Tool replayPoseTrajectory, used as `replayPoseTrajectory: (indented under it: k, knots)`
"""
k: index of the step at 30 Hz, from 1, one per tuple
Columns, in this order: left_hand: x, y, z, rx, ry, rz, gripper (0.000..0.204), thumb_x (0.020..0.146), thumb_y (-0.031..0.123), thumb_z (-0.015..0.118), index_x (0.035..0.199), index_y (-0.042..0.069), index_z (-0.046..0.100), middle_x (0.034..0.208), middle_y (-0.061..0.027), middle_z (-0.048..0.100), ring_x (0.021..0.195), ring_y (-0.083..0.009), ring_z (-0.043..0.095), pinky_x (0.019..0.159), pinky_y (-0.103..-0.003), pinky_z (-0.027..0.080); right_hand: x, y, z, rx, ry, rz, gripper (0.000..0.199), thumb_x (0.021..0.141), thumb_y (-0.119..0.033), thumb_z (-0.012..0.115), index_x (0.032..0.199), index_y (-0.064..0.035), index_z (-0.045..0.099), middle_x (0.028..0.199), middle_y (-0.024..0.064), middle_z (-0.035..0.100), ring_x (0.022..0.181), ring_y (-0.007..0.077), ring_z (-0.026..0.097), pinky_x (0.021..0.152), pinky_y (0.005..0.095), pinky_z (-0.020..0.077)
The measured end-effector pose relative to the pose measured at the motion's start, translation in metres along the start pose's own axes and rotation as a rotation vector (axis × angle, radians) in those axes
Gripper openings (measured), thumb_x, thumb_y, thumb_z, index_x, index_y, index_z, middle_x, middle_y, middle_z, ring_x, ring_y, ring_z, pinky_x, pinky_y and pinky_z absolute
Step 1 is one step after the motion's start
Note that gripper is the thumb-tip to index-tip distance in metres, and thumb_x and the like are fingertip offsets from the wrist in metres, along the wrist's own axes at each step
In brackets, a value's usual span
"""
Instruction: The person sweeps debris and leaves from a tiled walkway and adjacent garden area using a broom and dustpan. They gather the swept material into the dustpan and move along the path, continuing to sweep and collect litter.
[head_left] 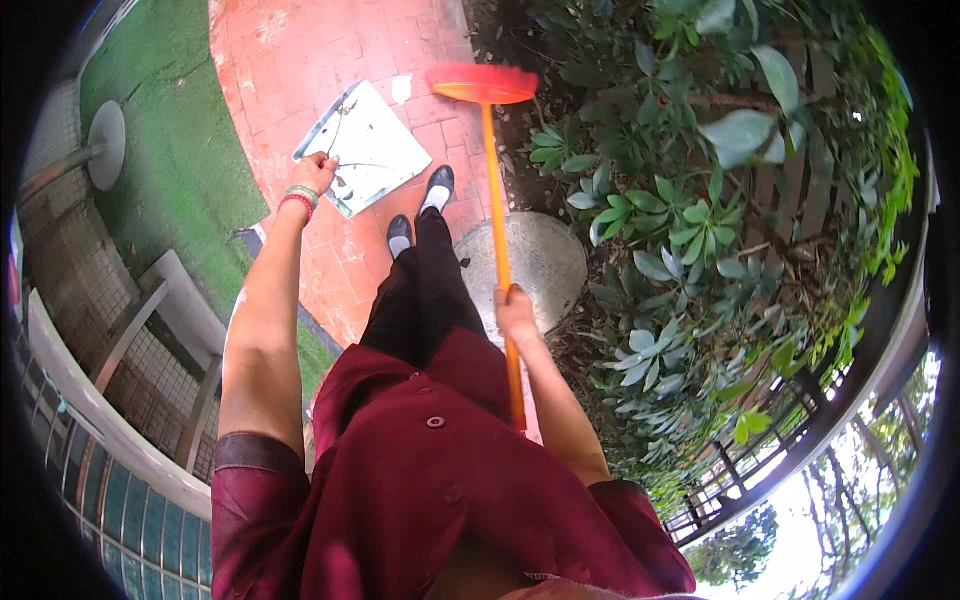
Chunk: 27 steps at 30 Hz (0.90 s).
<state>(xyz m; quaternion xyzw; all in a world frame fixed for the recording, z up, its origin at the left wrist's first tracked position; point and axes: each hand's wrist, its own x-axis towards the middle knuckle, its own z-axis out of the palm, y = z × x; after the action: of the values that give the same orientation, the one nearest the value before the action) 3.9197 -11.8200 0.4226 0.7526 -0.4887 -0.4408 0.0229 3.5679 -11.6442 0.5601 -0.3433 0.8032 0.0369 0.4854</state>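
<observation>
My right hand (516, 313) is wrapped round the orange handle of a broom (492, 180). The broom's red head (482, 85) is slightly blurred and lies at the far end, where the brick path meets the planting bed. Further left, my left hand (313, 174) is closed at the left side of a flat, square white dustpan (385, 140), low over the red bricks. Dark bits, perhaps leaves and twigs, lie on its white surface. Between dustpan and broom head sits a small white scrap (401, 89) on the path.
Leafy green shrubs (690, 230) fill the right side, beside a round grey cover (525, 265). Green turf (160, 170) borders the curved brick path (270, 60) on the left, with a railing (120, 500) at lower left. My dark shoes (438, 182) stand just below the dustpan.
</observation>
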Motion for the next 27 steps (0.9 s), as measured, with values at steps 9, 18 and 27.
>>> replayPoseTrajectory:
  k: [9,18,27]
  knots:
    - [0.002,-0.036,-0.011,-0.119,0.009,-0.049,0.027,0.079,0.030,0.052,0.075,0.004,0.055,0.061,-0.0055,0.054,0.058,-0.0139,0.049,0.057,-0.030,0.040,-0.089,-0.044,-0.093,0.367,-0.609,0.424,0.021,0.086,-0.031,0.045,0.080,-0.0115,0.043,0.049,-0.0022,0.036,0.034,0.0079,0.033,0.030,0.0218,0.0263]
    - [0.002,-0.013,-0.085,-0.188,0.029,-0.058,0.026,0.081,0.029,0.052,0.072,0.004,0.051,0.055,0.0008,0.043,0.053,-0.0097,0.039,0.051,-0.026,0.035,0.046,-0.115,-0.095,0.790,-0.125,0.305,0.034,0.088,-0.034,0.036,0.068,-0.0075,0.044,0.041,-0.0007,0.033,0.029,0.0111,0.030,0.028,0.0254,0.0267]
    - [0.063,0.031,-0.093,-0.031,0.032,0.015,0.034,0.079,0.038,0.049,0.075,0.005,0.056,0.064,-0.0140,0.056,0.063,-0.0284,0.055,0.059,-0.037,0.041,0.223,-0.260,0.006,0.810,0.058,0.272,0.030,0.088,-0.026,0.036,0.074,-0.0003,0.039,0.048,0.0062,0.039,0.034,0.0194,0.037,0.031,0.0290,0.0317]
